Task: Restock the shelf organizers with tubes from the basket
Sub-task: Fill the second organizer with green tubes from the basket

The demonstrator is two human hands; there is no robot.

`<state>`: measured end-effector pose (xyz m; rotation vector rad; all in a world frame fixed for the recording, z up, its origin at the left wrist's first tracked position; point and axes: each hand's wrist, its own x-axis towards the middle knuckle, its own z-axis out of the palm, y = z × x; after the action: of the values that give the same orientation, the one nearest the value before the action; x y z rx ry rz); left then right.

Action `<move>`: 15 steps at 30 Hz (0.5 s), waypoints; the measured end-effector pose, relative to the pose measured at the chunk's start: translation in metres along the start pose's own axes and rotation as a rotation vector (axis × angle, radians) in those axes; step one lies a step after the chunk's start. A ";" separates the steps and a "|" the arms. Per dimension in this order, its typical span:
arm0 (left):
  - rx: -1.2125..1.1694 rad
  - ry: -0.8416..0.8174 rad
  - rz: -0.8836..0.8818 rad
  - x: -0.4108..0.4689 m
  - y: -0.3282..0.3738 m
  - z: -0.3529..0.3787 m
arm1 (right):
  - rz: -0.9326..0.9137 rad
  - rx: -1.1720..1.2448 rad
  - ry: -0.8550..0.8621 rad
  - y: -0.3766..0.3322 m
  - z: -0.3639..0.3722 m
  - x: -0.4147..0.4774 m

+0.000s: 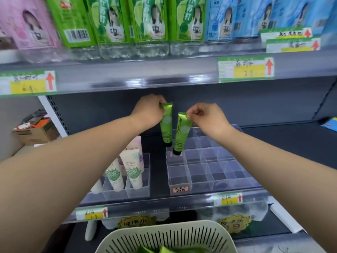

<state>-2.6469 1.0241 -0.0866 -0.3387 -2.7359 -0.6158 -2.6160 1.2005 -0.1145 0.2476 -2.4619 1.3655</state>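
My left hand [149,111] pinches the crimped top of a green tube [166,125], cap down at the back left corner of the clear gridded organizer [215,172]. My right hand [206,118] grips the top of a second green tube [181,134], tilted, its black cap in the compartment just in front of the first. The remaining compartments of this organizer hold nothing. At the bottom edge, the pale slotted basket [169,238] shows more green tubes [164,250] inside.
A second clear organizer [138,190] to the left holds several white and lilac tubes [134,168]. The shelf above [145,77] carries green, blue and pink packs. Price tags line the shelf front [228,199]. A cardboard box [36,132] sits far left.
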 end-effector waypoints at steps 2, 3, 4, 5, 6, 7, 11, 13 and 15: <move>0.023 0.003 -0.003 0.013 -0.005 0.005 | -0.006 -0.008 0.019 0.005 0.005 0.014; 0.032 0.004 -0.002 0.019 -0.007 0.008 | -0.012 -0.014 0.024 0.007 0.007 0.020; 0.040 0.006 0.002 0.025 -0.010 0.012 | -0.020 -0.013 0.028 0.010 0.009 0.027; 0.046 0.011 0.008 0.030 -0.012 0.015 | -0.030 -0.006 0.034 0.012 0.011 0.033; 0.049 0.017 0.012 0.035 -0.013 0.018 | -0.039 0.001 0.043 0.014 0.013 0.039; 0.052 0.024 0.016 0.040 -0.015 0.021 | -0.049 0.004 0.053 0.016 0.014 0.045; 0.054 0.045 0.022 0.059 -0.021 0.033 | -0.088 -0.008 0.063 0.025 0.022 0.068; 0.048 0.036 0.021 0.068 -0.025 0.041 | -0.118 -0.042 0.059 0.028 0.026 0.076; 0.049 0.005 0.018 0.074 -0.028 0.048 | -0.144 -0.099 0.050 0.031 0.029 0.083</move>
<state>-2.7354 1.0325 -0.1121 -0.3491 -2.7347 -0.5429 -2.7080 1.1925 -0.1244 0.3561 -2.4111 1.1738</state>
